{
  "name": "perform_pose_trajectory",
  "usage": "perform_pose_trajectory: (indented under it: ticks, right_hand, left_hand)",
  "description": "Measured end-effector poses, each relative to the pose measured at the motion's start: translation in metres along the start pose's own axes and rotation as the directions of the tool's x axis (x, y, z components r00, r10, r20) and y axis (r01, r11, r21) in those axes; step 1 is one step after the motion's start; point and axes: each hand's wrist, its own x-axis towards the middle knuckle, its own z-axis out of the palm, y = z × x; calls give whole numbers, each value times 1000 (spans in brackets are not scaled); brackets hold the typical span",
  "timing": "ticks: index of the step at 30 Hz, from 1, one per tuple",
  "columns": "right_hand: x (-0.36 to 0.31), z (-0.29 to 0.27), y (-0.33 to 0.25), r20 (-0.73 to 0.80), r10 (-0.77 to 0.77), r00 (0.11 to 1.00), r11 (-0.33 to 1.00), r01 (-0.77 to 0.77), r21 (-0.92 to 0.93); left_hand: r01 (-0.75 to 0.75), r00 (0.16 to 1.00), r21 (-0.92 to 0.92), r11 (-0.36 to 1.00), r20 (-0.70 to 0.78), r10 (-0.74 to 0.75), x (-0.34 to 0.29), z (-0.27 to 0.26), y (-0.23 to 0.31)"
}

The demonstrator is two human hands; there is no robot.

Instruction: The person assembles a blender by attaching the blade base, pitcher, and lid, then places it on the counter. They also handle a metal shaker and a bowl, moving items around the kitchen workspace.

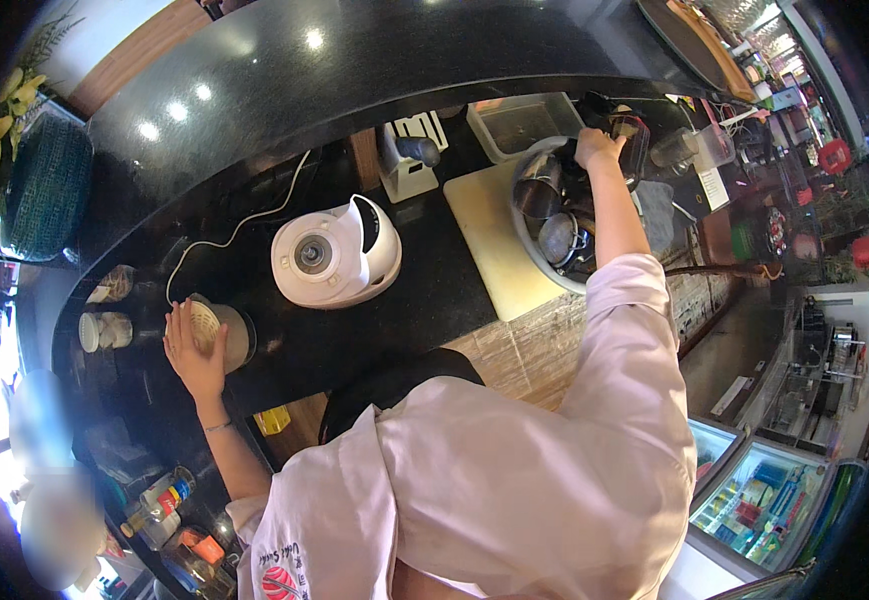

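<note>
On the dark desk (419, 285), the left hand (192, 352) lies with fingers spread on one round container (240, 342), while the right hand (599, 150) curls over the far rim of one grey basin (520, 225), its pinch impossible to tell. The basin holds at least two metal vessels (537, 192) and overlaps one cutting board (489, 240); one white machine (339, 265) stands between the hands.

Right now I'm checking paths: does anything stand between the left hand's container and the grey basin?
Yes: the white appliance stands between the container and basin; the pale cutting board lies flat nearer the basin.
</note>
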Motion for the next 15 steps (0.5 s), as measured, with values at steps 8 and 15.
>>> perform_pose_trajectory:
  ticks: [8,15]
  right_hand:
    - [-20,-22,33,-369,-80,926,974,151,168]
    - [-123,-78,22,-671,71,738,359,609,707]
  left_hand:
    - [8,1000,-21,1000,-11,-8,4,3,3]
    - [14,979,-362,932,-183,-86,5,-2,2]
